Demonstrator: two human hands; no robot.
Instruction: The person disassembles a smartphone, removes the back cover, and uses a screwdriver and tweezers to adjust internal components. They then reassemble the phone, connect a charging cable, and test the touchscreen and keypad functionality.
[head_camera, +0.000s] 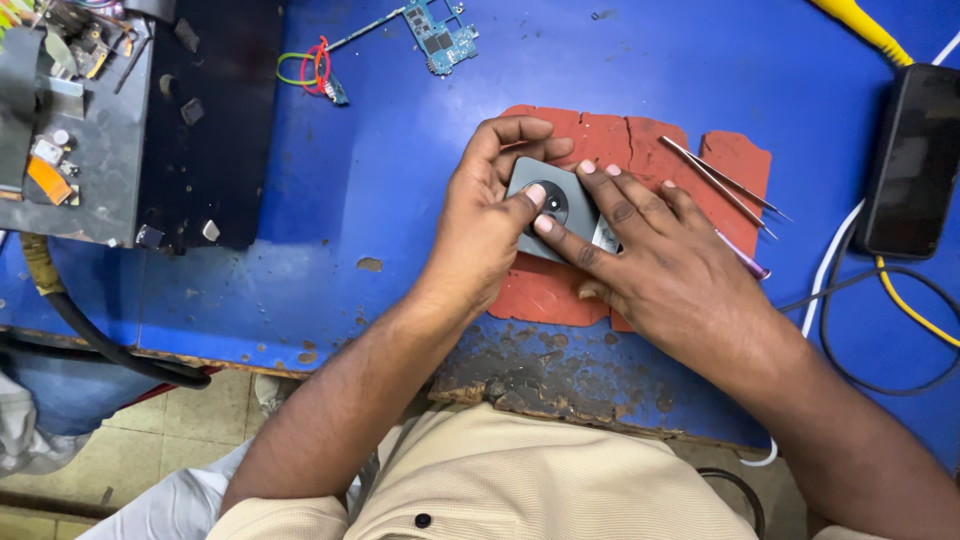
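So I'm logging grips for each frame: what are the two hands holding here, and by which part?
Both hands press a grey phone back flat on the red mat: left hand at its left edge, right hand across its right side.

Workbench (400, 150): blue-painted top, paint chipped and worn to bare dark wood along the near edge just below the grip; cracked red mat (640, 140) under and beyond the grip. Floor (170, 420): pale beige tiles, seen below the bench edge down to the left of the grip, with a black hose (100, 345) hanging over it. Light: even and soft, no hard shadows; walls and windows out of view.
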